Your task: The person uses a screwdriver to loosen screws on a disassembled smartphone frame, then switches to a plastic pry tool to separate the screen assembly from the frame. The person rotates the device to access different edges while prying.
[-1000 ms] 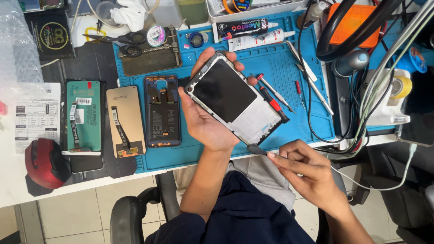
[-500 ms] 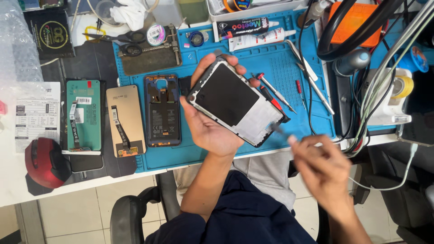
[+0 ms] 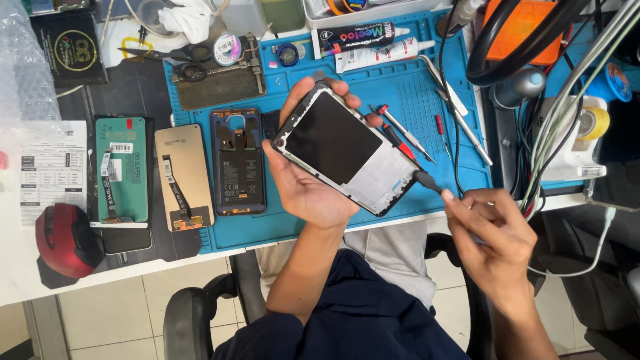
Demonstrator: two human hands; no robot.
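My left hand (image 3: pixel 308 183) holds a phone frame (image 3: pixel 347 150) with a dark panel and a pale lower part, tilted above the blue work mat (image 3: pixel 413 100). My right hand (image 3: pixel 493 233) pinches a small dark flat tool (image 3: pixel 427 180) whose tip touches the frame's lower right corner. Both hands hover over the table's front edge, above my lap.
On the mat lie an opened phone body (image 3: pixel 238 163), screwdrivers (image 3: pixel 400 133), tweezers (image 3: pixel 457 110) and glue tubes (image 3: pixel 373 47). Left of it lie two display panels (image 3: pixel 183 177) (image 3: pixel 121 170), a paper sheet (image 3: pixel 52 173) and a red round object (image 3: pixel 63 240). Cables (image 3: pixel 567 113) crowd the right.
My right hand has moved up and to the right from below the frame, bringing the tool to the frame's lower right corner. The left hand turned the frame slightly.
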